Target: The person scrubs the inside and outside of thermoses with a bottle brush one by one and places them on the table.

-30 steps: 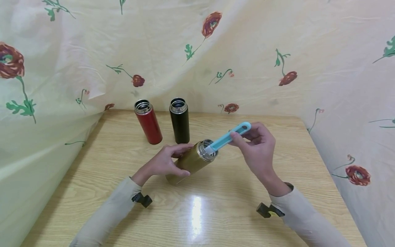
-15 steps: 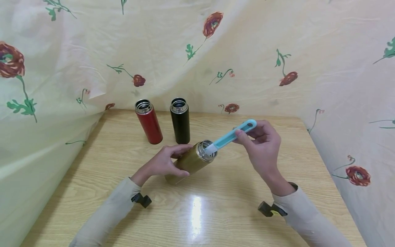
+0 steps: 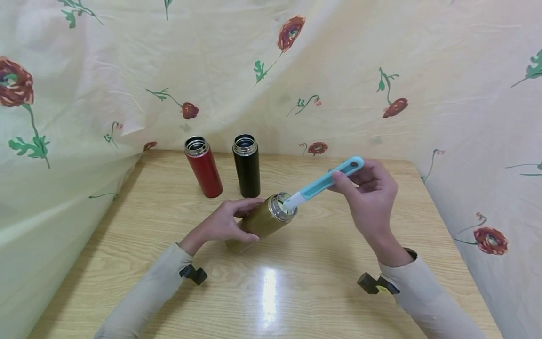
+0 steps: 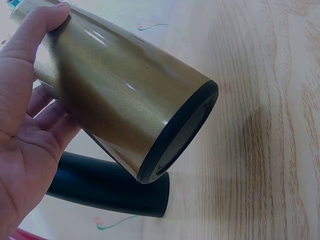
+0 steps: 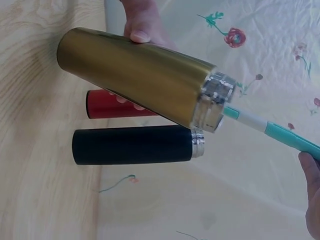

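A gold thermos bottle (image 3: 263,220) with a bare steel mouth leans to the right in the head view, and my left hand (image 3: 226,220) grips it around the body. Its dark base (image 4: 182,135) shows in the left wrist view. My right hand (image 3: 372,195) pinches the upper part of a long brush handle (image 3: 326,181), turquoise with a white section. The handle's lower end goes into the bottle's mouth (image 5: 215,102); the far end of the tool is hidden inside. Thumb and fingers of the right hand are near the handle's looped end.
Behind the left hand stand a red thermos bottle (image 3: 204,169) and a black thermos bottle (image 3: 247,167), both upright without lids. All rest on a wooden table (image 3: 317,292). A flowered cloth (image 3: 338,70) hangs behind and at both sides.
My right hand has moved up and to the right, drawing more of the brush handle out of the gold bottle. The left hand and bottle have hardly moved.
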A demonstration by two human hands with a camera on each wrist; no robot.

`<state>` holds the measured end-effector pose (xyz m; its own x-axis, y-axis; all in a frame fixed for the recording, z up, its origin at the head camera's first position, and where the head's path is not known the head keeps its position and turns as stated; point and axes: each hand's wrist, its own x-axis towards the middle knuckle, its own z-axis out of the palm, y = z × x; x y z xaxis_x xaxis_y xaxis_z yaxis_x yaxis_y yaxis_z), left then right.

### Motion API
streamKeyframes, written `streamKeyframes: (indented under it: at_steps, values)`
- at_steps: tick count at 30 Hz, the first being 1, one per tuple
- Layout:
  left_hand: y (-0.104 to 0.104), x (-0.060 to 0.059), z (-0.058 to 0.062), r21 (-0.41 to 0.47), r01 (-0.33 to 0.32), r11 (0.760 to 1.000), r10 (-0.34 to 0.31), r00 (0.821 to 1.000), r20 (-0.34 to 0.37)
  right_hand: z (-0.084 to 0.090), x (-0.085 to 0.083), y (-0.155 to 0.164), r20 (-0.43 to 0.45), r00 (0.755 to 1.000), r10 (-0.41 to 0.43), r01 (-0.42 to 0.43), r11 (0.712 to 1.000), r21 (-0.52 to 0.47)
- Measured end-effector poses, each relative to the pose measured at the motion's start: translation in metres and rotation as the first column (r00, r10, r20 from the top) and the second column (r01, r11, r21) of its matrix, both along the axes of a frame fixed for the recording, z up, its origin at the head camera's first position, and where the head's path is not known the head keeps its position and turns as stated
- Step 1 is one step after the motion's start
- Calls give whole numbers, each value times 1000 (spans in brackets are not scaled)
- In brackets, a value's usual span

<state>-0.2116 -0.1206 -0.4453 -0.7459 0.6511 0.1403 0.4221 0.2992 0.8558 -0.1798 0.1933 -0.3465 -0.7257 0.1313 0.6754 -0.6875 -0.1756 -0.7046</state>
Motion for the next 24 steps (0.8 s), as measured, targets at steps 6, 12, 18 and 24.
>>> streamKeyframes:
  at_steps: [6, 12, 18, 24]
  values:
    - [1, 0, 1, -4, -2, 1000, 2, 1000, -3, 4, 1, 3, 2, 1000, -5, 5, 1000, -4]
    - [1, 0, 1, -13, -1, 1000, 1, 1000, -3, 7, 2, 4, -2, 1000, 5, -5, 1000, -8]
    - [0, 0, 2, -16, 4, 1000, -4, 1000, 9, 11, 3, 5, -11, 1000, 8, -8, 1000, -21]
    - [-2, 0, 1, -21, 1, 1000, 0, 1000, 16, 12, 4, 6, -4, 1000, 0, 0, 1000, -21]
